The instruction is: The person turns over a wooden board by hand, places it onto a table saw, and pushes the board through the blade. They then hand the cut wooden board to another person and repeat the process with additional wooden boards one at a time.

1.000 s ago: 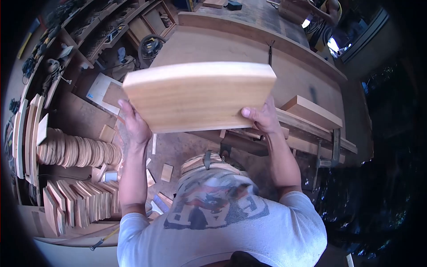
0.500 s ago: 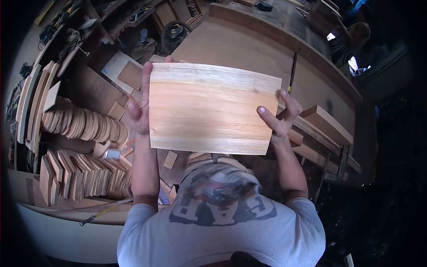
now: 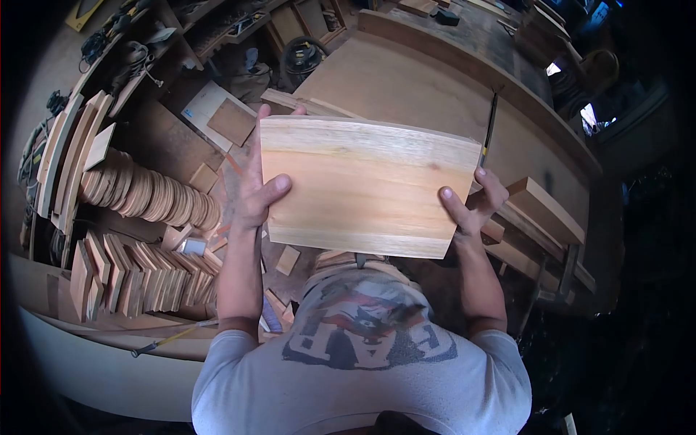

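Observation:
A flat, light wooden board (image 3: 362,188) with slanted short ends and visible grain is raised in front of my chest. My left hand (image 3: 261,196) grips its left end, thumb on the face and fingertips showing past the upper left corner. At the right end, my right hand (image 3: 475,203) holds the board between its thumb on the face and fingers at the edge and behind. The board hides parts of the fingers of both hands.
A large wooden panel (image 3: 406,87) lies beyond the board. On the left are a row of round wooden discs (image 3: 145,190), stacked angled pieces (image 3: 138,275) and leaning planks (image 3: 69,159). A thick wooden block (image 3: 547,217) is at the right.
My left thumb has moved from beside the board onto its face. The board and both hands appear slightly farther right and lower, and the background has shifted right too.

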`<state>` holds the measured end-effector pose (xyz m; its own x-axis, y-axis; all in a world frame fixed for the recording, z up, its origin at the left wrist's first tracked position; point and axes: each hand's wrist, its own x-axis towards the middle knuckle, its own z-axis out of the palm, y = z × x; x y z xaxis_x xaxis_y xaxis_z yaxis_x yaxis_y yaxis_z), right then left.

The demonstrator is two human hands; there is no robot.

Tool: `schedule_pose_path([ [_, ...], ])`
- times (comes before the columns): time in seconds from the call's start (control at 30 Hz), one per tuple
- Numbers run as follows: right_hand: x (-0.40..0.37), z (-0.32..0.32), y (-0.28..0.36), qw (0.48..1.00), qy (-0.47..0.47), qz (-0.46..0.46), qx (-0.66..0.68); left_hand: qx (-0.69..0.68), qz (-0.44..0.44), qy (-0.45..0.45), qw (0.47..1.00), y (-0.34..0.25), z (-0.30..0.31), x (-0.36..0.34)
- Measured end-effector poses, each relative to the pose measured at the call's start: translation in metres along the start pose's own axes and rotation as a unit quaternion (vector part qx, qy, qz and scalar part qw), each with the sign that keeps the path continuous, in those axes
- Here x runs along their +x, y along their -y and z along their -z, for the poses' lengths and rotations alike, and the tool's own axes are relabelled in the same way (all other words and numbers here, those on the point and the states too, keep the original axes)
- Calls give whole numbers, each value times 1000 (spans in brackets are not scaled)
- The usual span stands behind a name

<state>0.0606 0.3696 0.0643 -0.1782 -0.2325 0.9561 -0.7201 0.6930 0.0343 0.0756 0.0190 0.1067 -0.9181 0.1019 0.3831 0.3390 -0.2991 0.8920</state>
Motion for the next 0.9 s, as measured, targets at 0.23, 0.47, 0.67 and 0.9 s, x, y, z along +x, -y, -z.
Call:
schedule_pose_path([
  [0.23, 15, 5, -2, 992, 25, -13, -126, 77, 205, -77, 973, 13, -6, -4],
  [0.47, 12, 64, -42, 973, 11, -170, -153, 59, 221, -24, 973, 54, -21, 121],
  [0.67, -29, 151, -58, 931, -30, -219, -291, 85, 256, 22, 963, 138, -80, 228],
  [0.9, -66, 189, -77, 891, -33, -288, -349, 150, 407, 101, 895, 239, -163, 233],
])
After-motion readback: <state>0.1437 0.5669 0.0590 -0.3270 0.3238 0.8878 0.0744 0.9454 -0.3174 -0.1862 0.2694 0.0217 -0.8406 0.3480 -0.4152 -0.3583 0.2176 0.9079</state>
